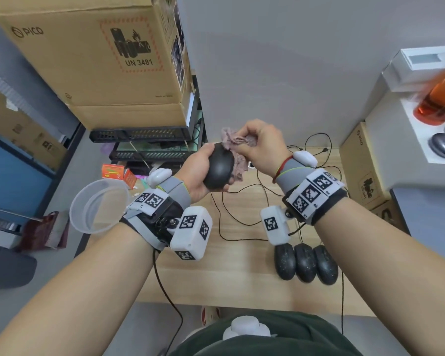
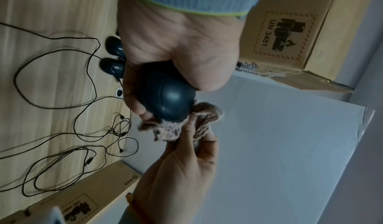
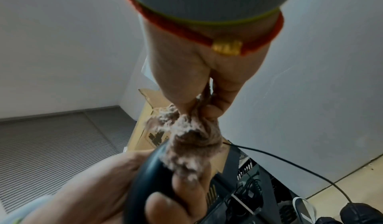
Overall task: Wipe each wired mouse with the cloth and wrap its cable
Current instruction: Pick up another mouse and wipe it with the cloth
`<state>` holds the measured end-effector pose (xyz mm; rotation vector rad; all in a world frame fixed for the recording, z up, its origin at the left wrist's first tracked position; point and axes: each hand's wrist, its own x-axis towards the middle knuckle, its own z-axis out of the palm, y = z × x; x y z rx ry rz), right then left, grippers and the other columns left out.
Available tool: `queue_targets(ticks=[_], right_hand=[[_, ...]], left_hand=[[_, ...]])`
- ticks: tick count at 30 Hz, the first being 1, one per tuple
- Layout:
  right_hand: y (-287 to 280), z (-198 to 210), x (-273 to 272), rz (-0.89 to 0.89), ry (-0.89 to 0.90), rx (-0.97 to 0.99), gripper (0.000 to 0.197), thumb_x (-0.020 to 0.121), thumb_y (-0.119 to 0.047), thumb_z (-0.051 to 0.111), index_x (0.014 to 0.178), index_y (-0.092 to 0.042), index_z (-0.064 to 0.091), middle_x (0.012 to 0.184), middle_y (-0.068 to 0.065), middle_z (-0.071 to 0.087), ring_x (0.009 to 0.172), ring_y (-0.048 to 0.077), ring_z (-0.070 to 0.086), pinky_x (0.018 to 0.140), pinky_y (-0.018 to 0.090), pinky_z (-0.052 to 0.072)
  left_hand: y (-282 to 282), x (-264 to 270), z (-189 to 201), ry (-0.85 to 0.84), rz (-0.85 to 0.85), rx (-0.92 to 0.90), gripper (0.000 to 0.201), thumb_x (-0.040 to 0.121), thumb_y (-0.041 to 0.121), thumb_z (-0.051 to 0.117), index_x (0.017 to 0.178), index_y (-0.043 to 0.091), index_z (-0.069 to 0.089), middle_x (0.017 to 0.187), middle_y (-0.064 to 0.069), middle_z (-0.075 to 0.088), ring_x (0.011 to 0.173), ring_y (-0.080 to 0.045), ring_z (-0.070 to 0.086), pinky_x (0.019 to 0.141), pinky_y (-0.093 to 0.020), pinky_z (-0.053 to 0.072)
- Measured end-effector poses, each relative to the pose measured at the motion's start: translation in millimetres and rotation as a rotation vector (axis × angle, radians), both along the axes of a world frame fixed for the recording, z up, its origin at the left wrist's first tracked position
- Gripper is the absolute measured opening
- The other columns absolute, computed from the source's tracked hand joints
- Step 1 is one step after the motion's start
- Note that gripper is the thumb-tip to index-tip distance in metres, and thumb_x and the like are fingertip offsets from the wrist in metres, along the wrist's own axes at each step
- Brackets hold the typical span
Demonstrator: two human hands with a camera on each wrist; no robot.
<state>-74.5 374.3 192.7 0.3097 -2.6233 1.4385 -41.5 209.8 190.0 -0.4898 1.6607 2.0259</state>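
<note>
**First mouse under the cloth, three still waiting**

A pale wood desk [image 1: 216,265] sits against a grey wall, hemmed in by cardboard boxes [image 1: 93,52] on both sides.

Above the desk, the left hand [image 1: 195,176] is wrapped round a black mouse [image 1: 220,165], fingers curled under it and thumb along its side, holding it up off the wood. The right hand [image 1: 260,145] is clenched on a bunched pinkish cloth [image 1: 235,147], pressing it against the far end of the mouse. The left wrist view shows the cloth touching the front of the shell; the right wrist view shows it wadded between thumb and fingers.

Below the right wrist, three more mice [image 1: 305,263] lie side by side on the desk, touching or nearly so, their shells speckled with pale marks. Loose cables [image 1: 242,209] loop across the wood behind them, none wrapped. A clear tub [image 1: 98,204] stands at the desk's left edge.

By my reading the task is early: one mouse is being wiped, its cable is not yet wound, and the three on the desk look untouched.

Which cable belongs to which mouse cannot be traced in the tangle. The held mouse's underside is hidden by the palm. The orange thing at the upper right is too blurred to name.
</note>
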Motion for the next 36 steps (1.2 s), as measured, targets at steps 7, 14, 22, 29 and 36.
queue_targets(ticks=[7,14,22,29,36], right_hand=[[-17,9,33,0.488,-0.051,0.125,0.026,0.069,-0.027,0.088,0.075,-0.038,0.065,0.080,-0.015,0.058,0.079,0.005,0.058,0.077,0.023,0.045],[-1,8,6,-0.028,-0.014,0.018,0.019,0.074,-0.020,0.085,0.080,-0.018,0.067,0.084,-0.001,0.063,0.075,0.015,0.057,0.074,0.029,0.045],[-7,6,27,0.285,-0.059,-0.017,0.027,0.071,-0.021,0.088,0.073,-0.037,0.066,0.082,-0.011,0.059,0.076,0.006,0.059,0.074,0.020,0.046],[2,4,8,-0.020,-0.042,0.163,0.020,0.084,-0.031,0.075,0.102,-0.024,0.071,0.097,-0.001,0.061,0.092,0.014,0.057,0.082,0.022,0.039],[-10,13,11,0.137,-0.050,0.175,0.022,0.091,-0.022,0.067,0.111,-0.026,0.074,0.098,0.000,0.052,0.090,0.012,0.052,0.074,0.005,0.031]], left_hand=[[-10,-5,-2,-0.026,0.083,0.053,0.039,0.111,0.034,0.033,0.106,0.004,0.057,0.072,-0.014,0.067,0.053,-0.024,0.066,0.047,-0.025,0.051],[1,5,6,0.024,-0.031,-0.019,0.041,0.108,0.043,0.037,0.114,0.010,0.060,0.082,-0.014,0.067,0.056,-0.027,0.063,0.052,-0.030,0.050],[-7,1,9,0.028,-0.005,0.066,0.047,0.110,0.042,0.032,0.142,0.010,0.046,0.102,-0.016,0.070,0.070,-0.025,0.072,0.058,-0.037,0.058],[3,13,11,-0.051,-0.118,0.151,0.051,0.104,0.062,0.030,0.112,0.027,0.066,0.103,-0.012,0.065,0.086,-0.030,0.060,0.064,-0.034,0.052],[9,11,9,-0.042,-0.197,0.287,0.080,0.098,0.074,0.008,0.133,0.021,0.056,0.109,-0.023,0.064,0.092,-0.036,0.063,0.067,-0.039,0.056]])
